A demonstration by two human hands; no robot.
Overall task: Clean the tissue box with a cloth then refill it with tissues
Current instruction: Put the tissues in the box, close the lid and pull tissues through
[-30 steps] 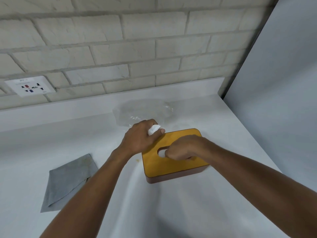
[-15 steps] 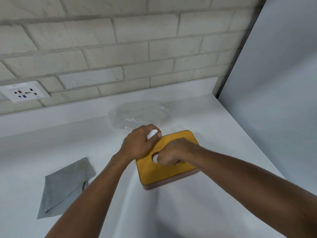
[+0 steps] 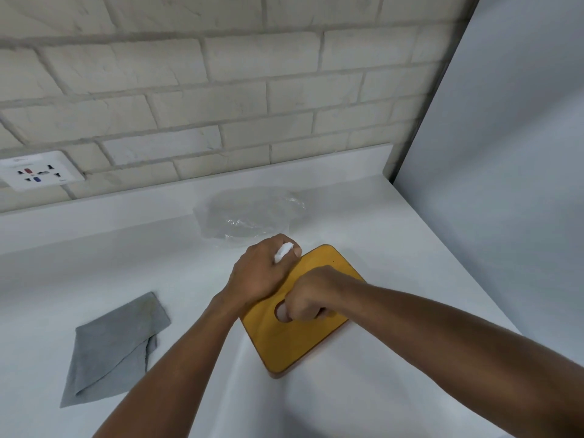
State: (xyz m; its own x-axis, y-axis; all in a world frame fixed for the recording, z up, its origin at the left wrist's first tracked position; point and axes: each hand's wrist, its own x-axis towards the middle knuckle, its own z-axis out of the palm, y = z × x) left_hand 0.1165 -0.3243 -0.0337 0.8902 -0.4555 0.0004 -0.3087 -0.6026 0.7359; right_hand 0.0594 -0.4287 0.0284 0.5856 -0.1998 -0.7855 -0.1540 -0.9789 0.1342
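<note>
a white bench [image 3: 395,235] runs into a corner, with a pale brick wall [image 3: 221,90] behind it and a plain grey panel [image 3: 512,153] on the right. a socket [image 3: 38,174] sits low on the wall at far left. a crumpled clear wrapper [image 3: 249,216] lies near the back of the bench. a folded grey cloth [image 3: 117,343] lies flat at the left, well apart from the box [image 3: 284,346]. the box, yellow-topped with a brown base, stands mid-bench, turned at an angle. the left hand [image 3: 259,273] rests on its far left edge, fingers curled round a wad of white tissue [image 3: 282,252]. the right hand [image 3: 311,292] lies on the lid with fingers curled down at the oval slot [image 3: 280,311]. whether it grips anything there cannot be told, and the inside of the box is hidden.
</note>
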